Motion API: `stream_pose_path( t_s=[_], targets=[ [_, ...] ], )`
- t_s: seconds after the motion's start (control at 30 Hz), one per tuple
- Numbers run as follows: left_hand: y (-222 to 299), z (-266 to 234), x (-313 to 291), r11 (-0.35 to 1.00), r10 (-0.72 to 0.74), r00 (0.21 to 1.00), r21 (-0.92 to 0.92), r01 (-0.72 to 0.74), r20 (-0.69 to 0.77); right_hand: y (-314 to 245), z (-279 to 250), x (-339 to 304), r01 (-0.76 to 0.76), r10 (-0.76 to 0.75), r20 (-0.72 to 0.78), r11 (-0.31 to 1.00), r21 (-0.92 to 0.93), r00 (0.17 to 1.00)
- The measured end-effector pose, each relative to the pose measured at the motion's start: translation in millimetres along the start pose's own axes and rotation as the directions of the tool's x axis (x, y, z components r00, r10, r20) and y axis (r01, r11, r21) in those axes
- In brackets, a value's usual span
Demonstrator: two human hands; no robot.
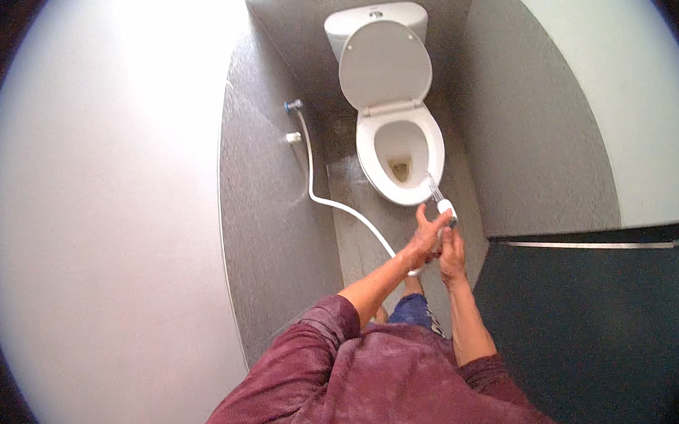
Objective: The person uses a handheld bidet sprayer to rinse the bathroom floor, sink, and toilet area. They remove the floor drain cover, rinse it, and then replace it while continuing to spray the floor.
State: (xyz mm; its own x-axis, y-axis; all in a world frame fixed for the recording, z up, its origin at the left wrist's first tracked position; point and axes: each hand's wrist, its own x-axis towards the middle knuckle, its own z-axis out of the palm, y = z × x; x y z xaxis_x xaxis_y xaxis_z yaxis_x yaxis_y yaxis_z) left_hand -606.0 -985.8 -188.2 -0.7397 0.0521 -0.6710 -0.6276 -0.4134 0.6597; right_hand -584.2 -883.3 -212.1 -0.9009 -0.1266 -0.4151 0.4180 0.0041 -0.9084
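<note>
A white handheld bidet sprayer (446,207) is held in front of the toilet's near rim, and thin jets of water leave its head toward the bowl. My left hand (427,241) is closed around it from the left, one finger sticking out. From the right, my right hand (452,256) is closed on its handle, close against the left hand. The hands hide much of the handle. A white hose (349,210) runs from the left wall to below my hands. The white toilet (364,151) has its lid (385,63) raised and brownish water (400,168) in the bowl.
A blue-handled valve (293,105) and a white wall holder (293,138) are on the grey left wall (265,217). The cistern (333,25) stands behind the lid. Another grey wall (539,135) closes in the right side, with a dark panel (599,320) nearer me.
</note>
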Motion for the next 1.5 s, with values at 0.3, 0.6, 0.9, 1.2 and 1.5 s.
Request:
stream_pose_path(
  t_s=[0.3,0.6,0.9,1.2,1.5],
  targets=[
    [106.0,-70.4,127.5,0.504,-0.036,0.983,0.852,-0.139,0.182,-33.9,-51.4,97.3,-0.017,-0.032,0.060,0.732,0.681,0.998],
    [412.2,-188.1,315.8,-0.280,0.891,0.286,0.924,-0.261,0.352,-44.4,-78.1,114.5,0.030,0.217,-0.201,0.606,0.795,0.955],
    [422.1,-230.5,406.6,0.153,0.811,0.581,0.984,-0.091,-0.072,-14.8,-53.4,118.0,0.226,0.279,-0.509,0.656,0.720,0.814],
    [352.5,-195.5,359.1,-0.193,0.811,0.472,0.920,-0.341,0.345,68.2,-93.9,112.4,0.211,0.497,-0.475,0.497,0.842,0.727],
    [187.0,-190.6,282.4,-0.437,0.319,0.646,0.712,-0.549,0.694,109.6,-118.7,124.2,0.442,0.338,-0.597,0.434,0.785,0.728]
  ],
)
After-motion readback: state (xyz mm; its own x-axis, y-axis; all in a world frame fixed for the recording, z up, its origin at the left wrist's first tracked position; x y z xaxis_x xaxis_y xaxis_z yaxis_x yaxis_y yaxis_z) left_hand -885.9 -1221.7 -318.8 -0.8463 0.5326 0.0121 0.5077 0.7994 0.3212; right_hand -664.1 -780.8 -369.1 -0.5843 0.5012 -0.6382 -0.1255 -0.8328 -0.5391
